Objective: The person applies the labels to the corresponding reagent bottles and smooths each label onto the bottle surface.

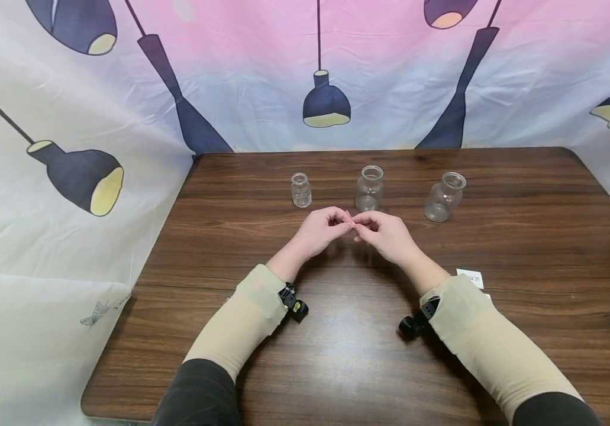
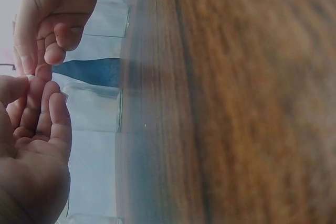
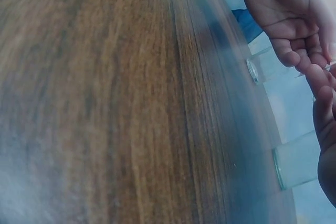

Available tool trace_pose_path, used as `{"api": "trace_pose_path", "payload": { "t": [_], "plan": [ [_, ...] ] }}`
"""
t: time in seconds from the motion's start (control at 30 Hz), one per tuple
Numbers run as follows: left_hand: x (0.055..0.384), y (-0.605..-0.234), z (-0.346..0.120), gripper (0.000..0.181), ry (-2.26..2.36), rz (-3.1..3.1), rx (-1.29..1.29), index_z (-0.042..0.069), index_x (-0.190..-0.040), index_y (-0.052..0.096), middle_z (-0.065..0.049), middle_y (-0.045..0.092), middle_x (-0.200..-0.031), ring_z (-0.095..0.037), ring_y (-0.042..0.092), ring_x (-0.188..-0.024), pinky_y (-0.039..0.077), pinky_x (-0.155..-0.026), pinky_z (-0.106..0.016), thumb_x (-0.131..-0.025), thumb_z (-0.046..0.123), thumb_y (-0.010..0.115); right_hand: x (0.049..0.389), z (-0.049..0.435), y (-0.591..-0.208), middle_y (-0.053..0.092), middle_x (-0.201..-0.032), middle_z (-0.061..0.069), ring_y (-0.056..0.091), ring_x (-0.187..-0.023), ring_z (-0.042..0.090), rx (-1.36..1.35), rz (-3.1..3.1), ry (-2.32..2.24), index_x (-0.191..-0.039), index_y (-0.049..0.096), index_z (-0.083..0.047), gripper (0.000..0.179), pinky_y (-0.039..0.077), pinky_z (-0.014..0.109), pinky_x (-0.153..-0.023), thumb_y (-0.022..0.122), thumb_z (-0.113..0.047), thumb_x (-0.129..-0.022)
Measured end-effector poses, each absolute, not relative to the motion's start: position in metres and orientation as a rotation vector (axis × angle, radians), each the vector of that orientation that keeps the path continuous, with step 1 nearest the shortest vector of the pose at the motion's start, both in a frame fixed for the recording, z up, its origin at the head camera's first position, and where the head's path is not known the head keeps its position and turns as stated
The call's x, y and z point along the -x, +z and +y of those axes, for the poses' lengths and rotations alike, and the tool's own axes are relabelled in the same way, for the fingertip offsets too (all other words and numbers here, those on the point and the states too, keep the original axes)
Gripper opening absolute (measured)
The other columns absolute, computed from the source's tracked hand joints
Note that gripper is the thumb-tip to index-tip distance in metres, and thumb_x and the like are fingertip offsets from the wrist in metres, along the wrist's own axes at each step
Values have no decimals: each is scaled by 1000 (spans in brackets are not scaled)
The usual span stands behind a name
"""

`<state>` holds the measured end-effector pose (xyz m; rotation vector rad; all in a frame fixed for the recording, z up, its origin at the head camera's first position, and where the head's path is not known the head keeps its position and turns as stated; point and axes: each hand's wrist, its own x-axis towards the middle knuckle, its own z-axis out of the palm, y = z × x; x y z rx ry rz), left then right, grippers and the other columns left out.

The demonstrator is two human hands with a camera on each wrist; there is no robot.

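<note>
In the head view my left hand [image 1: 324, 229] and right hand [image 1: 387, 235] meet fingertip to fingertip above the table. Between them the thumbs and forefingers pinch a small, thin, pale thing [image 1: 348, 215], mostly covered by the fingers; its kind I cannot tell. The left wrist view has my left hand [image 2: 39, 153] low in the picture and my right hand [image 2: 60, 11] coming down to it, with a whitish bit [image 2: 31, 77] at the fingertips. Just behind the hands stands a clear glass jar [image 1: 370, 188], its base close to my fingers in the head view.
A smaller glass jar [image 1: 301, 190] stands to the left and another glass jar [image 1: 444, 197] to the right, both uncapped. White printed paper slips [image 1: 470, 278] lie beside my right forearm on the brown wooden table [image 1: 336, 367]. A lamp-patterned cloth [image 1: 262, 89] hangs behind.
</note>
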<state>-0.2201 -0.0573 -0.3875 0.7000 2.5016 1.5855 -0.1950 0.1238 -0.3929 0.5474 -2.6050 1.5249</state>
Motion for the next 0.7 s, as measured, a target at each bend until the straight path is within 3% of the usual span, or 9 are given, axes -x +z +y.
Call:
{"api": "trace_pose_path", "payload": {
  "t": [0.33, 0.7],
  "plan": [
    [218, -388, -60, 6, 1557, 2513, -695, 5, -84, 65, -2, 64, -87, -10, 55, -78, 44, -69, -22, -87, 11, 65, 193, 127, -390, 66, -68, 1, 58, -60, 15, -448, -2663, 1537, -94, 66, -7, 11, 42, 26, -50, 60, -16, -91],
    [217, -387, -68, 5, 1595, 2519, -628, 4, -84, 64, -2, 63, -79, -10, 53, -73, 43, -66, -22, -86, 9, 65, 195, 130, -394, 67, -72, 6, 63, -67, 28, -391, -2615, 1690, -98, 65, -1, 15, 46, 25, -54, 60, -14, -92]
  ]
}}
